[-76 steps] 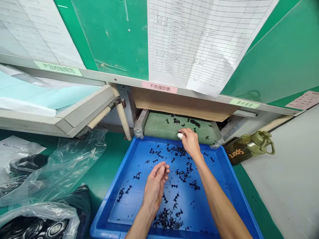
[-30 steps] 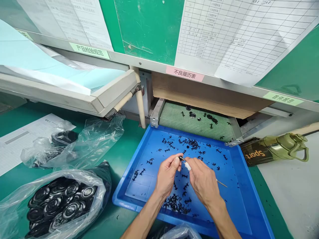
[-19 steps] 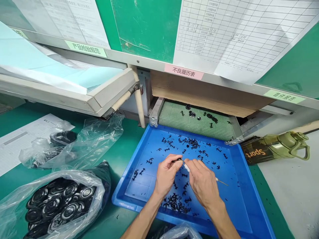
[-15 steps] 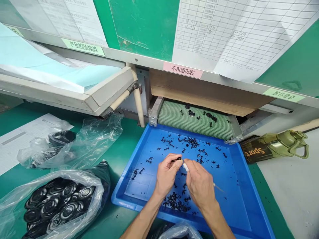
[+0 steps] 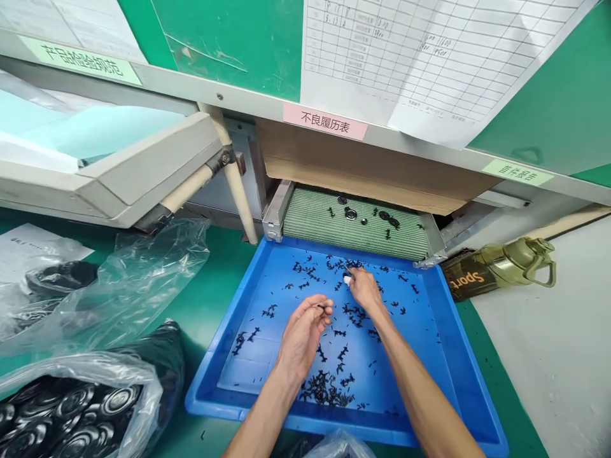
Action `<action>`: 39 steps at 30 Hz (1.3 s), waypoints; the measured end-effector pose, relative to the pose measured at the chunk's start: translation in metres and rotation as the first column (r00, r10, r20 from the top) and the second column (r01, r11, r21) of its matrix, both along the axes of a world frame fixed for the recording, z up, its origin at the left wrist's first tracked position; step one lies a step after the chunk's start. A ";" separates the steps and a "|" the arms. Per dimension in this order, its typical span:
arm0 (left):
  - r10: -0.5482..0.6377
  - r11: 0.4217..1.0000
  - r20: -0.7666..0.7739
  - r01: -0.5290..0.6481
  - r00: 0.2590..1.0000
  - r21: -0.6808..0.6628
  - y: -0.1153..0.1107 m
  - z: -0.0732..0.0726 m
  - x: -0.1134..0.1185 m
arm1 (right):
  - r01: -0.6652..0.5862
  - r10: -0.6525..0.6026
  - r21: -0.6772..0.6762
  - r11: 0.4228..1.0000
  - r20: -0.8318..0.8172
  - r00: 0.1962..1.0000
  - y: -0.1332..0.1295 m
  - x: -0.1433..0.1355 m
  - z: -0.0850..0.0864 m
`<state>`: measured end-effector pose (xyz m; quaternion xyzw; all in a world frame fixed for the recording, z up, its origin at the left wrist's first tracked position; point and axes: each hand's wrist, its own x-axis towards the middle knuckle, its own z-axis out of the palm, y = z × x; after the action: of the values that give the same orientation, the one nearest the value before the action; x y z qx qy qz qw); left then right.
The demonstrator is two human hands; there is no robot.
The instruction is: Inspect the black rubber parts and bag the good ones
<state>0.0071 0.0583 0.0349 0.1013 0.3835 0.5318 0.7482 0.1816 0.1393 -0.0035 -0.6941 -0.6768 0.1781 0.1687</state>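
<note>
My left hand (image 5: 298, 334) is over the middle of the blue tray (image 5: 258, 375), its fingers pinched on a small black part (image 5: 321, 308). Farther in, my right hand (image 5: 365, 291) reaches down among the small black pieces (image 5: 352, 264) near the tray's back edge. Its fingers are closed on a thin pointed tool (image 5: 349, 271), mostly hidden by the hand. Something white (image 5: 347, 280) shows at the thumb; I cannot tell whether it is a finger cover. A pile of black bits (image 5: 327, 389) lies at the tray's front.
Behind the tray, a green conveyor belt (image 5: 324, 229) carries a few black round parts. A bag of black discs (image 5: 160, 397) stands front left, beside another clear plastic bag (image 5: 157, 267). An olive bottle (image 5: 496, 270) lies at right. A paper-laden shelf (image 5: 157, 162) overhangs the left.
My hands were together over the tray; now they are apart. The right hand has moved forward to the black pieces at the back. The camera view has shifted to the right.
</note>
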 end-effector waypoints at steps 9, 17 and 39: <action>-0.052 0.996 0.012 0.051 0.999 0.080 -0.005 -0.007 0.003 | -0.262 0.323 0.242 0.934 -0.265 0.909 -0.060 -0.028 0.045; -0.139 0.975 0.031 0.131 0.990 0.179 -0.008 -0.005 0.003 | -0.311 0.384 0.280 0.908 -0.263 0.885 -0.093 -0.030 0.074; -0.027 0.960 -0.072 0.045 0.997 0.275 -0.013 0.003 0.005 | -0.234 0.211 0.277 0.932 0.110 0.971 -0.128 -0.031 0.083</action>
<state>0.0123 0.0455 0.0380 0.2296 0.3286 0.5627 0.7229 0.1502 0.0118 0.0798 -0.5875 -0.7758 0.0682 0.2201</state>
